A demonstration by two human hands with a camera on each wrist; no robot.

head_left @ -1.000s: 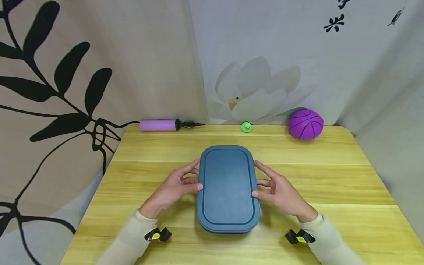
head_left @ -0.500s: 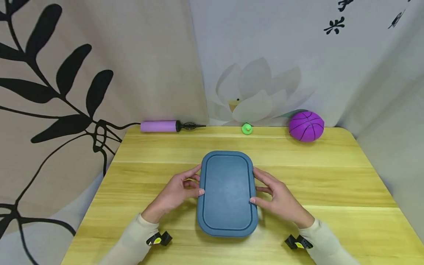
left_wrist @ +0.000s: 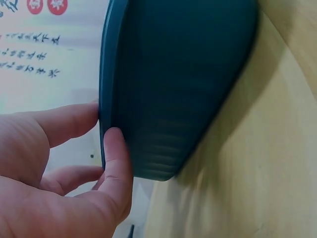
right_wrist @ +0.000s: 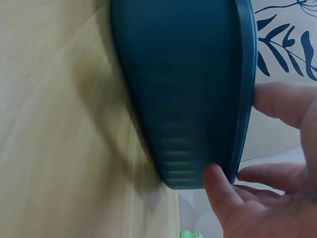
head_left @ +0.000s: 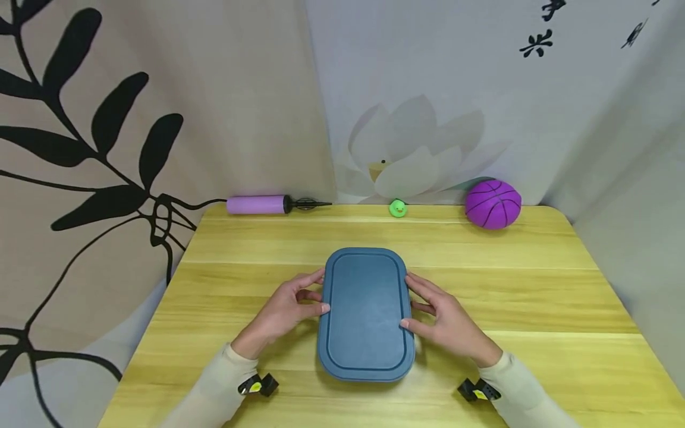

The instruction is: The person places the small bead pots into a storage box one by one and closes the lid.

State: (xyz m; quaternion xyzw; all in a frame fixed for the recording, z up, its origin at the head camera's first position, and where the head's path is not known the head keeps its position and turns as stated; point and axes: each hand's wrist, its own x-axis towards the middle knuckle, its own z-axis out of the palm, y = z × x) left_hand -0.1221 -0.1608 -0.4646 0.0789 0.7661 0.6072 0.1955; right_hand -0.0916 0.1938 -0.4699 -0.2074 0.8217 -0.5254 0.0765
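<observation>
A blue-grey lidded storage box (head_left: 367,315) with rounded corners lies lengthwise at the middle of the wooden table, its lid on. My left hand (head_left: 283,309) pinches the left rim, thumb on the lid's edge and fingers along the side. Opposite it, my right hand (head_left: 448,321) pinches the right rim in the same way. The left wrist view shows the box's ribbed side wall (left_wrist: 163,144) close to the tabletop. In the right wrist view a fingertip (right_wrist: 215,173) presses that side below the rim. What the box holds is hidden.
Along the back edge of the table (head_left: 535,309) lie a purple hand pump (head_left: 257,204), a small green duck toy (head_left: 398,208) and a purple ball (head_left: 493,204) with black lines. A patterned curtain (head_left: 246,107) hangs right behind them.
The box has come slightly nearer to me, with both hands gripping it throughout. The pump, duck and ball stay where they were.
</observation>
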